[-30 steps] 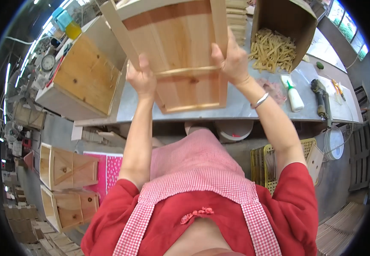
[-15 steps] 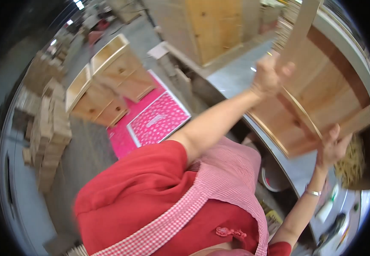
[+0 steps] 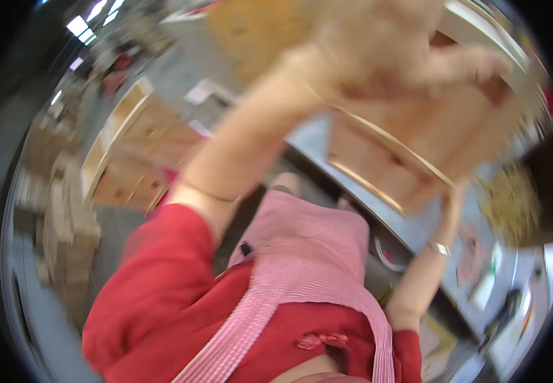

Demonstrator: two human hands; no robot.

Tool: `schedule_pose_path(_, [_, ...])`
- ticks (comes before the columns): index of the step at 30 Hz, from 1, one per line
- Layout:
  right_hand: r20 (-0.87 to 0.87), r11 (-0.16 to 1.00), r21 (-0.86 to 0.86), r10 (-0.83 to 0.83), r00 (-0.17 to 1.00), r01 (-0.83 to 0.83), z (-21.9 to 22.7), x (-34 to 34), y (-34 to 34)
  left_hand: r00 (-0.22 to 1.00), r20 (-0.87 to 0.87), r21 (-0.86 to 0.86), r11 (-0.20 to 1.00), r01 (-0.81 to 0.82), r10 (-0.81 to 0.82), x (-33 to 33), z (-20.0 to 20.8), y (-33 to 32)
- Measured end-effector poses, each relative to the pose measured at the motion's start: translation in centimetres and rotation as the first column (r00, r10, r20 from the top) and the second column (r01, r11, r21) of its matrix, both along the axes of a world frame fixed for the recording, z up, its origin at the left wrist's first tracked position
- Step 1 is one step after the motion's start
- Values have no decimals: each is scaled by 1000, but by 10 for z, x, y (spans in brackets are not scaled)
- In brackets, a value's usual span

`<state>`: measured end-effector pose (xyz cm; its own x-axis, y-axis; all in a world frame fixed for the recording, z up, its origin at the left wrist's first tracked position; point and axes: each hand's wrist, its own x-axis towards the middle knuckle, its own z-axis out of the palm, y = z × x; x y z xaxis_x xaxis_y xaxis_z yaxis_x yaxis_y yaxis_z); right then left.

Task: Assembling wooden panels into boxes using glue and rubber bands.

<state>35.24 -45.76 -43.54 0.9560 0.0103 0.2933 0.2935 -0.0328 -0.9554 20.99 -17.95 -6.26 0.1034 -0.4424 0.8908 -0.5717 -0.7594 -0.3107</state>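
Observation:
A pale wooden cabinet [image 3: 378, 159], open-sided with a thin curved-looking strip across it, is tilted over the workbench at the right. My left hand [image 3: 391, 57] is raised close to the camera in front of its upper part, smeared by motion. One finger reaches right across the wood, but whether the hand touches it does not show. At the cabinet's near right edge my right hand [image 3: 454, 196] grips the wood, with most of its fingers hidden. A bracelet rings that wrist.
The grey-white workbench [image 3: 439, 255] carries a white bottle [image 3: 484, 290] and dark tools [image 3: 505, 313]. Beside it, a box holds a heap of yellowish strips [image 3: 512, 201]. Two similar wooden cabinets [image 3: 130, 150] stand on the floor at left, near stacked wooden pieces [image 3: 69, 230].
My left hand has come off the long upright strip and up toward the camera. The cabinet and my right hand appear shifted left and slightly up in the view.

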Motion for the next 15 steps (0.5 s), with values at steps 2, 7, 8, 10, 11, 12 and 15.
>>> schedule_pose_path(2, [-106, 995, 83, -42, 993, 51, 104, -32, 69, 978, 22, 102, 974, 202, -205, 6, 20, -26])
schedule_pose_path(7, [-259, 996, 64, -48, 965, 67, 118, -28, 64, 768, -640, 165, 972, 169, -25, 8, 50, -78])
schedule_pose_path(8, [-231, 995, 58, -62, 971, 78, 108, -27, 58, 793, -600, 144, 961, 235, -104, 15, 41, -82])
schedule_pose_path(10, [-226, 994, 45, -83, 971, 96, 106, -25, 56, 807, -578, 109, 968, 227, -124, 14, 39, -88])
schedule_pose_path(11, [-227, 996, 16, -87, 970, 93, 106, -23, 56, 806, -578, 119, 964, 237, -127, 12, 41, -91])
schedule_pose_path(12, [-227, 997, 18, -75, 971, 81, 110, -22, 56, 753, -652, 67, 983, 172, -87, 11, 43, -92])
schedule_pose_path(15, [-238, 994, 75, -57, 970, 77, 118, -23, 54, 745, -666, 77, 992, 101, -24, 13, 43, -94])
